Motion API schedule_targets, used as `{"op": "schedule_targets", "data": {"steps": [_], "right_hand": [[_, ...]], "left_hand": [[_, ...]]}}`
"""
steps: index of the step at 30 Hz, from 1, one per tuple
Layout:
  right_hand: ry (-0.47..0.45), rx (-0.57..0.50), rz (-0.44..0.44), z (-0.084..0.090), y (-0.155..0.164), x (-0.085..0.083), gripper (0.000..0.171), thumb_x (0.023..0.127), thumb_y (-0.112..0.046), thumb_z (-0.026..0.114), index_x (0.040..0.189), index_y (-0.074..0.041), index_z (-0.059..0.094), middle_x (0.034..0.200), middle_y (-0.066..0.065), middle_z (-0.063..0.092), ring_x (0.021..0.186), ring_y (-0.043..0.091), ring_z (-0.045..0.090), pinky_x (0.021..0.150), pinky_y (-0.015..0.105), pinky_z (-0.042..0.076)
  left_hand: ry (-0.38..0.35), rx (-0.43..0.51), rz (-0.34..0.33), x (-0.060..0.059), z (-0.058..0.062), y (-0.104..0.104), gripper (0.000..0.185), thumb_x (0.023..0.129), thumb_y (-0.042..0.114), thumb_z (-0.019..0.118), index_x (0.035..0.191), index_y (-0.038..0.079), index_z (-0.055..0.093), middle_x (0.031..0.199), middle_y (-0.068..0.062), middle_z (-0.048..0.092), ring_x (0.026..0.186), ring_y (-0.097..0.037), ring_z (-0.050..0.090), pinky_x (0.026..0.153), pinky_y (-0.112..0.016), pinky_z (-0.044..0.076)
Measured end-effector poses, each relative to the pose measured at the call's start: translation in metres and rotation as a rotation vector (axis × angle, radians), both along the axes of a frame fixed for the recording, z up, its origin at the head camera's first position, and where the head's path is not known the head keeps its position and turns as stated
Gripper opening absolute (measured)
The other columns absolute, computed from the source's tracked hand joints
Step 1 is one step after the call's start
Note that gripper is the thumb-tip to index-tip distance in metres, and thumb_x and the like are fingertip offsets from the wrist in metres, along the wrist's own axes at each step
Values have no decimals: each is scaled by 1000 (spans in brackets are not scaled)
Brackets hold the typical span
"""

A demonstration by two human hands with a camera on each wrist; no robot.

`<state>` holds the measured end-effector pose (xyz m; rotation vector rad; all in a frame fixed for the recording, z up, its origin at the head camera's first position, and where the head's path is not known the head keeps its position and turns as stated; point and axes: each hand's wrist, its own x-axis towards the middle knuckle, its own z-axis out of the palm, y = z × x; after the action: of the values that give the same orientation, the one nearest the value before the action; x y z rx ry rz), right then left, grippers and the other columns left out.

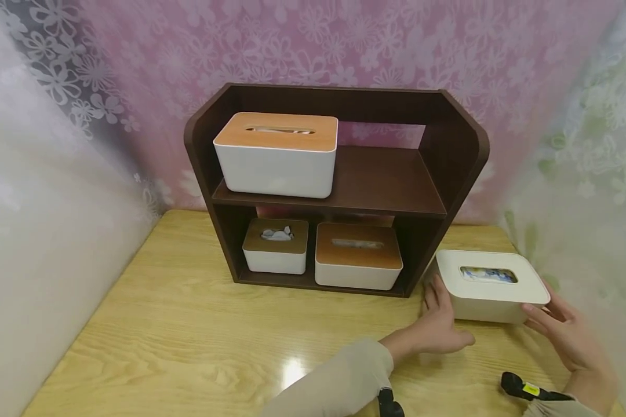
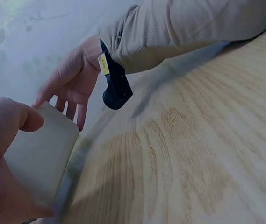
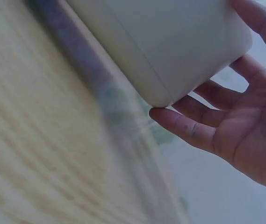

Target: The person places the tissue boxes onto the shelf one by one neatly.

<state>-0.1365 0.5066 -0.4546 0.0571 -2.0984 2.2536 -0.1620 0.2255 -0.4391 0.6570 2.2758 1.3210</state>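
Three tissue boxes sit in the brown shelf (image 1: 344, 185) at the back of the desk (image 1: 188, 336). A 4th, the white tissue box (image 1: 492, 286), is on the desk just right of the shelf. Left hand (image 1: 438, 324) w/ fingers spread flat touches its left end; right hand (image 1: 566, 333) fingers spread, touching its right end.

The head view looks forward and down over the table (image 1: 188, 336) from some way back, while the 2 wrist views sit close and low, all 3 sharing the white tissue box (image 1: 490, 286) (image 2: 41, 154) (image 3: 170, 42).
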Motion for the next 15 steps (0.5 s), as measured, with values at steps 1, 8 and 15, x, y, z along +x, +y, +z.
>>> {"op": "schedule_targets", "data": {"steps": [1, 8, 15], "right_hand": [[4, 12, -10, 1, 0, 3, 70, 98, 6, 51, 156, -26, 29, 131, -23, 51, 103, -9, 60, 75, 18, 55], [39, 66, -105, 15, -1, 20, 69, 95, 10, 55, 150, -28, 42, 119, -30, 60, 95, -8, 62, 67, 17, 53], [168, 125, -95, 34, -6, 23, 72, 93, 16, 53, 154, -20, 36, 126, -23, 61, 97, -6, 58, 67, 12, 46]], "left_hand": [[4, -1, -4, 2, 1, -1, 118, 83, 29, 68, 155, 23, -25, 163, -9, -18, 151, -31, -6, 112, -34, 33], [-53, 12, -39, 19, 14, -8, 119, 84, 32, 70, 153, 28, -27, 163, -7, -19, 151, -33, -6, 113, -37, 33], [-46, 39, -41, 29, 26, -22, 120, 85, 38, 70, 150, 34, -31, 162, -6, -20, 150, -36, -4, 107, -38, 40]]}}
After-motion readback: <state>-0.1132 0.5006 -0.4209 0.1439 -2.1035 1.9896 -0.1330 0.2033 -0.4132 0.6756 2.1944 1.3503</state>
